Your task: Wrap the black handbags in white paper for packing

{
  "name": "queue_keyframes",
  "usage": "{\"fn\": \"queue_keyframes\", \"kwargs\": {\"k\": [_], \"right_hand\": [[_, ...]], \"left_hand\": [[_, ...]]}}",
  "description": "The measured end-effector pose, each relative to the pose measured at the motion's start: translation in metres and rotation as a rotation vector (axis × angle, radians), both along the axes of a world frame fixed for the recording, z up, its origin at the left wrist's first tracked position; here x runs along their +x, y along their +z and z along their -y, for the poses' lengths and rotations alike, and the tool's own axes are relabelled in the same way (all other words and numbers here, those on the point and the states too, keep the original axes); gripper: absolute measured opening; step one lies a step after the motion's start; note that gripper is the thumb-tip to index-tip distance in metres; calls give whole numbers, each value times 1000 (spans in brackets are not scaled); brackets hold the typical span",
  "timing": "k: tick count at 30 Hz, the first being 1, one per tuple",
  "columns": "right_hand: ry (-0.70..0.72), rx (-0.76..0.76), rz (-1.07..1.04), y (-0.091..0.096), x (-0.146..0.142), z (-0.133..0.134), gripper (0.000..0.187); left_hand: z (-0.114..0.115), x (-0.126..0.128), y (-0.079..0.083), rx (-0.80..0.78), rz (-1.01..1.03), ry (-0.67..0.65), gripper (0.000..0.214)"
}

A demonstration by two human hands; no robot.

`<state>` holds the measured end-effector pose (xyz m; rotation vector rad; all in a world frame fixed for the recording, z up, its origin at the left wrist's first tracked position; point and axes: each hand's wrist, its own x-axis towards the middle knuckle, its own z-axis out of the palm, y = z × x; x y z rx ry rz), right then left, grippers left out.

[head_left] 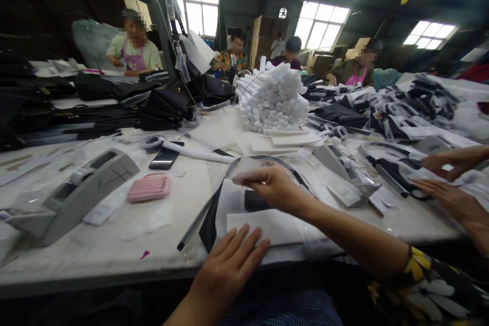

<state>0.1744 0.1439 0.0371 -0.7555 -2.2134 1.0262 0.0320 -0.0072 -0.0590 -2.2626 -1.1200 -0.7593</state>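
Note:
My left hand [228,261] lies flat with fingers stretched out on a white paper sheet [275,228] that covers a black bag piece [214,216] at the table's near edge. My right hand [269,183] is closed in a pinch on the edge of a white wrapping sheet [244,169] just above the same black piece. A black strap [198,216] runs out from under it to the left.
A grey tape dispenser [76,191], a pink case [148,187] and a black phone [164,159] lie to the left. A stack of white rolls [273,99] stands mid-table. A co-worker's two hands [451,178] work at the right. Black bags [171,104] and seated people fill the back.

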Motion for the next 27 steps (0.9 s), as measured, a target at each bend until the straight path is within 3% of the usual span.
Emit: {"fn": "queue_keyframes", "kwargs": {"k": [4, 8, 13, 22, 27], "right_hand": [[112, 174, 85, -14, 20, 52, 29], [169, 247, 20, -40, 26, 78, 43], [146, 238, -69, -59, 30, 83, 52], [18, 266, -144, -60, 35, 85, 49], [12, 306, -164, -61, 35, 89, 51]], "left_hand": [[0, 1, -2, 3, 95, -45, 37], [0, 3, 4, -60, 193, -82, 31], [-4, 1, 7, -85, 229, -131, 24], [3, -4, -7, -15, 215, 8, 28], [3, -16, -4, -57, 156, -41, 31]]}}
